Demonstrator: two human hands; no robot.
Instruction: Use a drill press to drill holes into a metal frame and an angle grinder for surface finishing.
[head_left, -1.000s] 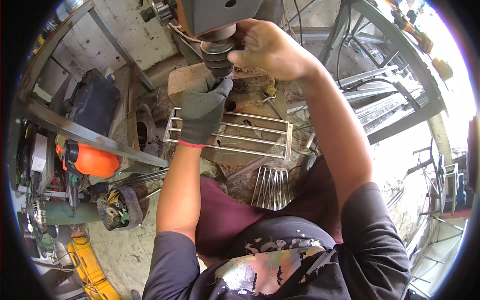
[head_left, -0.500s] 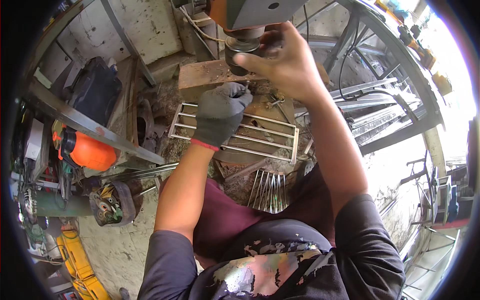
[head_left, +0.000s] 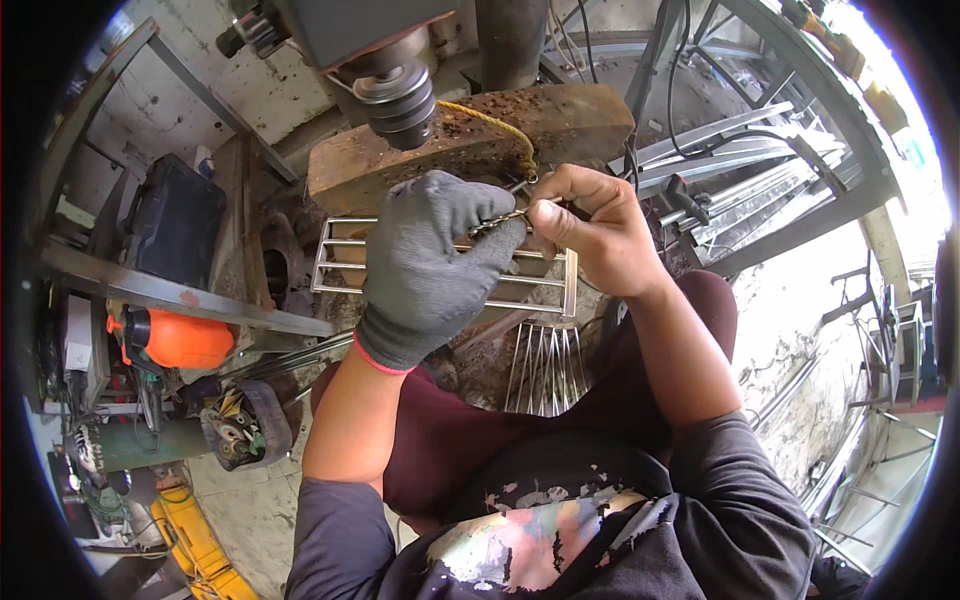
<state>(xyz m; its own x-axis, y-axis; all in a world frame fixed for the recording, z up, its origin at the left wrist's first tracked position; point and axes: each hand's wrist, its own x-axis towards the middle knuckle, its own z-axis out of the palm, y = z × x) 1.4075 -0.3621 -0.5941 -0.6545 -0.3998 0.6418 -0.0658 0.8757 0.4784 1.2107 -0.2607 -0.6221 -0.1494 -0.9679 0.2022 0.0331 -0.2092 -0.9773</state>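
Near the centre of the frame, a slim, spiral-fluted metal drill bit (head_left: 493, 223) is pinched by both hands: the left hand (head_left: 430, 255), in a ribbed grey knit glove, and the bare right hand (head_left: 598, 228), gripping with its fingertips. At upper centre, a dark, stepped cylindrical chuck (head_left: 398, 108) hangs before a rough, shaving-strewn wooden block (head_left: 575, 125); below lies a shiny barred metal rack (head_left: 571, 285).
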